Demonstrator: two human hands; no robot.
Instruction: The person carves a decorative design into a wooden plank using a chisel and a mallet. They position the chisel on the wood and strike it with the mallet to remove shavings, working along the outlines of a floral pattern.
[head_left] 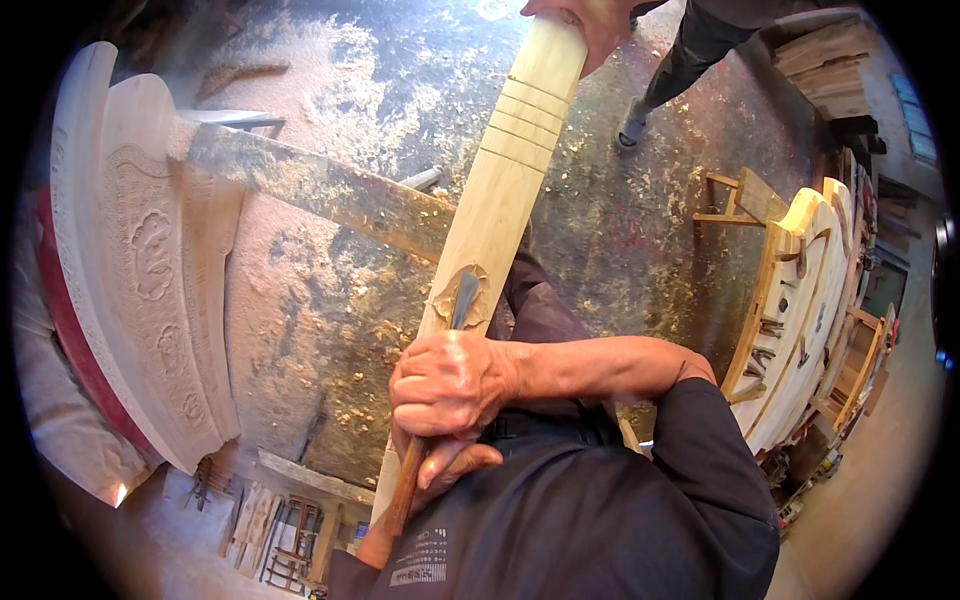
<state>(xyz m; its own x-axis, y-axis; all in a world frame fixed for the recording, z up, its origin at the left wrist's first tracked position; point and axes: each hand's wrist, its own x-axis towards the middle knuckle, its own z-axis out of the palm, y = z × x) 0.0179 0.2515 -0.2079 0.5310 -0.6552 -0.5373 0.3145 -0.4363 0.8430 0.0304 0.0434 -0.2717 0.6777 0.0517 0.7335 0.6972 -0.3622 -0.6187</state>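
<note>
A long pale wooden plank (497, 190) runs away from my body, with several dark lines scored across its far part. My right hand (452, 383) is closed in a fist round a chisel, whose brown wooden handle (406, 490) sticks out toward my chest. The grey metal blade (463, 300) rests on the plank in a shallow carved hollow with curled shavings round it. Below the right fist, my left hand (445, 470) is wrapped about the same handle, its fingers partly hidden. Another person's hand (600, 30) touches the plank's far end.
A carved curved wooden panel (155, 270) stands at left. A worn board (330, 185) reaches from it to the plank. Sawdust and chips lie on the floor. At right, a bench (800, 320) bears several tools. The other person's foot (632, 125) is beyond.
</note>
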